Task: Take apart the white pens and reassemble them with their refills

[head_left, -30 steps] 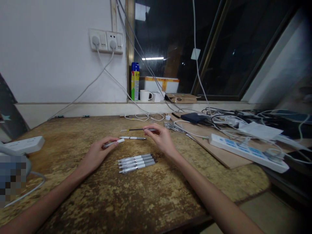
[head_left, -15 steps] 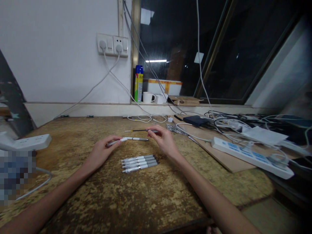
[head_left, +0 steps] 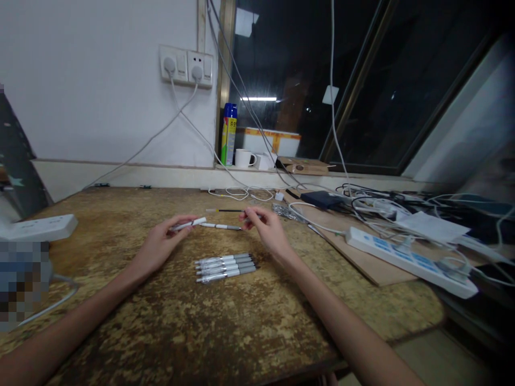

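My left hand (head_left: 161,239) is closed around a white pen barrel (head_left: 198,221), whose end sticks out past the fingertips to the right. My right hand (head_left: 269,230) pinches a dark pen refill (head_left: 230,210) that points left, its far end clear with a yellowish band. Something grey also shows at the right fingertips, partly hidden. Between the hands lies a white pen (head_left: 220,226) with a grey end, close to the left fingertips. Nearer to me, several white and grey pens (head_left: 227,268) lie side by side on the worn wooden table (head_left: 193,332).
At the right, a white power strip (head_left: 410,260) and tangled cables rest by a brown board (head_left: 362,262). Crumpled clear plastic (head_left: 286,211) lies beyond my right hand. Another white socket block (head_left: 48,228) is at the left. A spray can (head_left: 229,134) and mug (head_left: 243,158) stand on the sill.
My left hand has turned the barrel so that its end tilts up to the right. My right hand still pinches the refill, nearly in place. The whole view has shifted slightly.
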The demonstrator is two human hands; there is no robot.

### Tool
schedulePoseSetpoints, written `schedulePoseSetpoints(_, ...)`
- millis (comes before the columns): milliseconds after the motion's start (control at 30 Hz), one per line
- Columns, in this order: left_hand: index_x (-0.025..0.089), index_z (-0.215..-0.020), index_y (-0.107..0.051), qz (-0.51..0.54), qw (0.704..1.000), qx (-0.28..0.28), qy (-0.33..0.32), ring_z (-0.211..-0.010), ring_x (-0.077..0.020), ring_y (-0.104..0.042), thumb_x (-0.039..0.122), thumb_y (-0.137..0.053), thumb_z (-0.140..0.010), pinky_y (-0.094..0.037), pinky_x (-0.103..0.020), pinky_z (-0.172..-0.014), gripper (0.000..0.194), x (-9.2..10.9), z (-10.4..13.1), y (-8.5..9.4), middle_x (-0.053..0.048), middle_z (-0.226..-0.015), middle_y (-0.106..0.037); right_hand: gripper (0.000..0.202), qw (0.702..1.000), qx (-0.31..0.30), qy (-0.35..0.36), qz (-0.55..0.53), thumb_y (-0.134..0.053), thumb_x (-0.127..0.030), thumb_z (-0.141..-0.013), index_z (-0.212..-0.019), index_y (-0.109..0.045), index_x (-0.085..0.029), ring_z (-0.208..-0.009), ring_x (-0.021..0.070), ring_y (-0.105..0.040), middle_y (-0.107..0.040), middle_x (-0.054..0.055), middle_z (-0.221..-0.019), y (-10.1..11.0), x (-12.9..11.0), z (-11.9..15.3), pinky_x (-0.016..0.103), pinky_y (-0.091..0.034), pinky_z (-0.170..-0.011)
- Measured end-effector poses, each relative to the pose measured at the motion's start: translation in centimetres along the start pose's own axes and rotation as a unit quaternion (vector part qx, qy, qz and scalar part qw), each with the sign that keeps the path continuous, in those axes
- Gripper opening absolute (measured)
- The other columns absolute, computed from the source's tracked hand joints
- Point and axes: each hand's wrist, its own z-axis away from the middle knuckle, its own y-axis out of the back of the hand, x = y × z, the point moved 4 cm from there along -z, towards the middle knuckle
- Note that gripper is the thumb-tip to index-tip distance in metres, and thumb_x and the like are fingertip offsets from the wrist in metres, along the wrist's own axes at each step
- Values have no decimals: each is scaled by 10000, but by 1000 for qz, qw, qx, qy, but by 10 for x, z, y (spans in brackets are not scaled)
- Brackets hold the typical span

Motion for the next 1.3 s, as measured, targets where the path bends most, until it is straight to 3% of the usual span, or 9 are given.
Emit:
schedulePoseSetpoints(367, 216, -1152, -710, 16, 1000, -13, -8, -979, -270, -685, 615, -599, -876, -511, -346, -884, 498, 1, -1, -4, -67, -1109, -749, 446, 989, 49, -80, -111, -605, -547, -870, -699, -693, -145, -541, 126, -588, -699, 71, -722, 7, 4, 0, 263, -479, -567)
schedulePoseSetpoints(600, 230, -1156, -720, 23, 1000, -10, -4, -997, -270, -682, 620, -609, -859, -512, -340, -895, 502, 0, 0, -3, -51, -1133, -745, 482, 989, 43, -78, -117, -581, -562, -885, -654, -679, -150, -516, 127, -565, -696, 79, -678, 5, 3, 0, 258, -459, -532)
schedulePoseSetpoints(1067, 225, -1169, -722, 78, 996, -8, 43, -936, -255, -703, 624, -669, -808, -546, -297, -754, 540, 6, 1, -3, -49, -1140, -754, 530, 990, 36, -83, -108, -576, -594, -881, -612, -666, -147, -462, 117, -539, -690, 84, -642, 4, 2, 1, 260, -439, -503)
schedulePoseSetpoints(1300, 216, -1200, -706, 87, 995, -18, 38, -1028, -276, -683, 587, -668, -839, -544, -310, -805, 519, 7, 1, -4, -65, -1187, -737, 526, 991, 29, -79, -100, -580, -596, -867, -603, -661, -148, -436, 108, -534, -687, 75, -624, 2, 1, 0, 245, -424, -476)
